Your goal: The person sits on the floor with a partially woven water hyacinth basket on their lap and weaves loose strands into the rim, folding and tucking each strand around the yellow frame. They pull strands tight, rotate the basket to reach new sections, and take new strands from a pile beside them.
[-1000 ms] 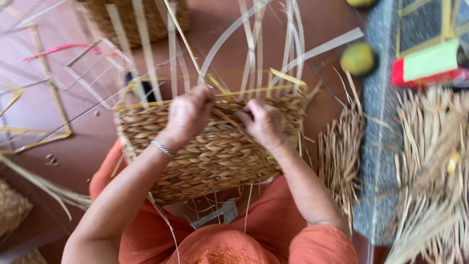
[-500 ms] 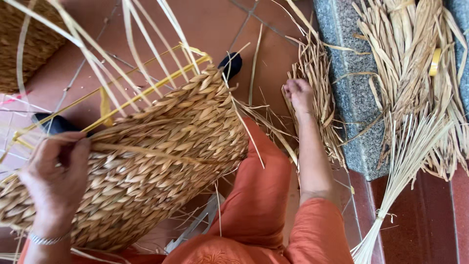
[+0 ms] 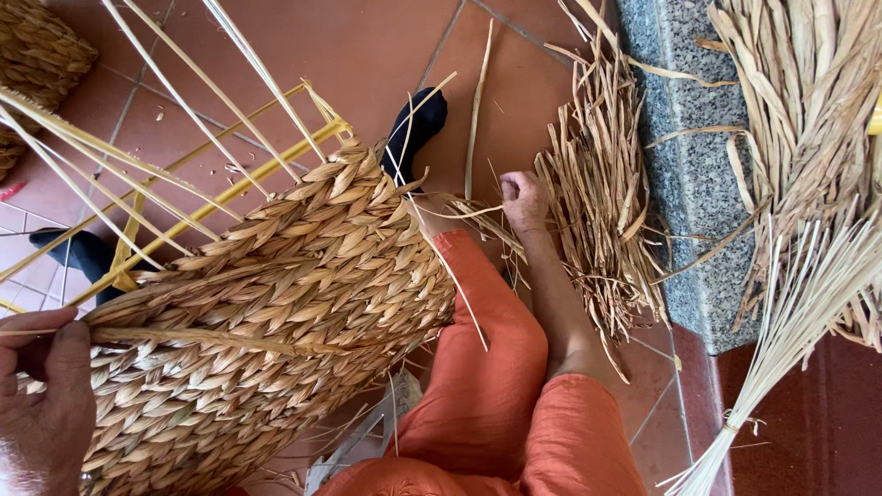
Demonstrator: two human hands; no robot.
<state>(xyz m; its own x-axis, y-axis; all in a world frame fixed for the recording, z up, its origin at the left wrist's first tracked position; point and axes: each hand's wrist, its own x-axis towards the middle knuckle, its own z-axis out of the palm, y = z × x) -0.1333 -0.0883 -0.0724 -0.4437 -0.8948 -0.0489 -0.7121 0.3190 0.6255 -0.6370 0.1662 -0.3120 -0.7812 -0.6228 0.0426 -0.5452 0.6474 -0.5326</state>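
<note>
Right hand (image 3: 524, 200) reaches down to the floor and pinches a few dry straw strands at the near edge of a loose straw pile (image 3: 602, 193), fingers curled together around them. Left hand (image 3: 46, 395) sits at the lower left, fingers pressed flat against the side of a half-woven basket (image 3: 266, 312), thumb holding one flat strand across the weave. Basket lies tilted across the lap (orange trousers (image 3: 487, 367) under it), its unwoven stakes (image 3: 184, 101) fanning up and left over a yellow frame (image 3: 220, 197). One dark-socked foot (image 3: 415, 129) shows just past the basket rim on the red tile floor (image 3: 367, 46). Straw pile lies against a grey stone curb (image 3: 684, 184). A tied bundle of pale reeds (image 3: 790, 321) crosses the curb at right, with broader dried leaves (image 3: 808, 101) above it.
</note>
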